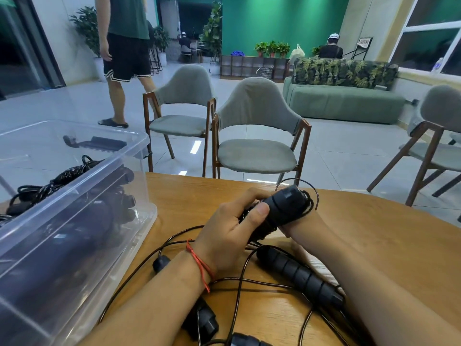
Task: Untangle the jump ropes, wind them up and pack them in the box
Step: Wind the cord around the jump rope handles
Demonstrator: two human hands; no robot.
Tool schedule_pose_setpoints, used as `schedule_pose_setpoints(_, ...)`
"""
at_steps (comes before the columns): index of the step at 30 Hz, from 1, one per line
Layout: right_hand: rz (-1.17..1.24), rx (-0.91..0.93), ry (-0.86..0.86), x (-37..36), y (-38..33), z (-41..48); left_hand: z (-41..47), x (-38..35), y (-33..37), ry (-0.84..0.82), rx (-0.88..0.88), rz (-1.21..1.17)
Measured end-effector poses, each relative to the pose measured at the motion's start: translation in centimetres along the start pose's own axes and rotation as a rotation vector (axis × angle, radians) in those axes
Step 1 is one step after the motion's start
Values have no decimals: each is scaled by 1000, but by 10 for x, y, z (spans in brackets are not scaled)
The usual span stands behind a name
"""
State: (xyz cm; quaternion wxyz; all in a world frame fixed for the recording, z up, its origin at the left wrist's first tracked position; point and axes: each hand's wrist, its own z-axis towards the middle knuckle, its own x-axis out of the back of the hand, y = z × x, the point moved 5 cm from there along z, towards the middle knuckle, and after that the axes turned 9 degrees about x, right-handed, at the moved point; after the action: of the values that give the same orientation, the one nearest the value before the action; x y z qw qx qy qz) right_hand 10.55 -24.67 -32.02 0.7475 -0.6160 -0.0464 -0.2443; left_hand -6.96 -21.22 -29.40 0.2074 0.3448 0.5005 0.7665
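right hand [299, 226]: fingers mostly hidden behind wound handle [287, 206]. box [99, 172] cut off left and bottom. loose handle [247, 340] clipped by bottom edge.

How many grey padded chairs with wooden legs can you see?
3: one grey padded chair and a second side by side beyond the wooden table; a third at the right edge, cut off. Others may be hidden.

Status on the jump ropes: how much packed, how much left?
Done: wound ropes lie in the clear box. In hand: left hand and right hand grip a handle bundle with cord wrapped round it. Left: tangled cord and a ribbed handle on the table, not yet wound or packed.
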Motion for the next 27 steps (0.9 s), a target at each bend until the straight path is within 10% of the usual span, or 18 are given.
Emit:
schedule_pose_setpoints(11, -237, 258, 10, -2, -21, -6, 13, 42, -26, 398, 389, -423)
schedule_pose_setpoints(20, -627, 334, 35, 0, -26, -3, 16, 39, -28, 400, 380, -437)
schedule_pose_setpoints(27, -485, 249, 40, 2, -30, 0, 14, 42, -21, 498, 297, -372)
